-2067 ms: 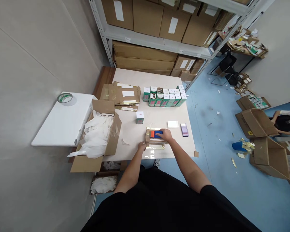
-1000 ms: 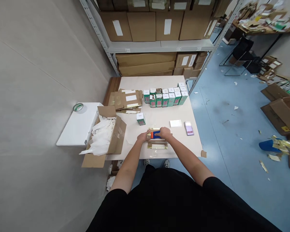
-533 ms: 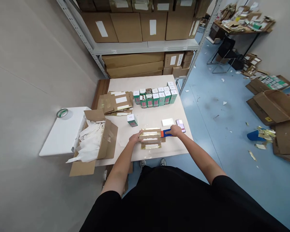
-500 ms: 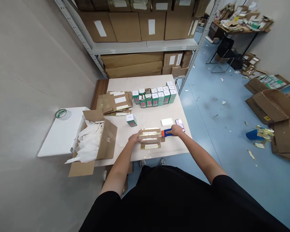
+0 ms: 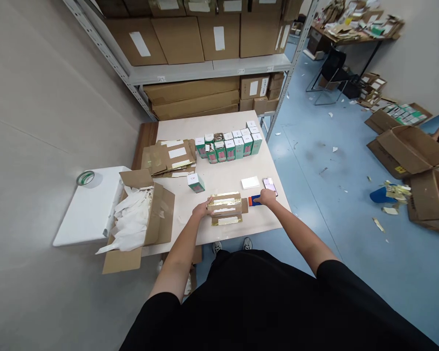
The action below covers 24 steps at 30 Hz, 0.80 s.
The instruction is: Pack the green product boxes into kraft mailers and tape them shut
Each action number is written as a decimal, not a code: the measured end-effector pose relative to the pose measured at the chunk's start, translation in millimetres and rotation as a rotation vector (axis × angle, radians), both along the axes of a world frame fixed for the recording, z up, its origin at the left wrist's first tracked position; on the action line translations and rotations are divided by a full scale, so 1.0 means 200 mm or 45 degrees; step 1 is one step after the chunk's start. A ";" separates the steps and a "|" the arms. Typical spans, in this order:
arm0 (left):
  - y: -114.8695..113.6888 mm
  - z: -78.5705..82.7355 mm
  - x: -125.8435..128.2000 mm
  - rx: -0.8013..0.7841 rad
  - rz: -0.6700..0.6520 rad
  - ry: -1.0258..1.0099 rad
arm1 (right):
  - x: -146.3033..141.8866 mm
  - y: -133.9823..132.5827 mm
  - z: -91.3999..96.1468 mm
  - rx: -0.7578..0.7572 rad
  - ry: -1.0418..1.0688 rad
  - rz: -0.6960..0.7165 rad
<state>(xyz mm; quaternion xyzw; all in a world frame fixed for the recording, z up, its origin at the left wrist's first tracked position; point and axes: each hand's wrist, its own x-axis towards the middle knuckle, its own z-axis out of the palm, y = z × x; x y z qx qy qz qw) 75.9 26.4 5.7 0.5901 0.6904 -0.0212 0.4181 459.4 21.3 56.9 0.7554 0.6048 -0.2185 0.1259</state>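
Note:
A small cardboard box with pale tape and paper strips lies near the table's front edge. My left hand grips its left end, fingers closed on the cardboard. At the right end a short flap sticks out. My right hand is closed around a blue tool with an orange end, its kind not clear to me. That end points at the flap, a small gap away. Just beyond my right hand lies a phone, with a white pad beside it.
One green-and-white carton stands alone; several more form rows behind. Flattened cardboard lies back left. An open box of white packing material is at left, near a tape roll. Shelving rises behind the table.
My right hand has drawn the blue tool slightly right, away from the box, and the end flap now shows more. My left hand keeps its hold. The whole view has shifted a little.

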 end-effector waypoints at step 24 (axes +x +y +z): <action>0.00 -0.04 0.06 -0.005 -0.037 0.102 | 0.04 -0.47 -0.44 -0.151 0.165 -0.341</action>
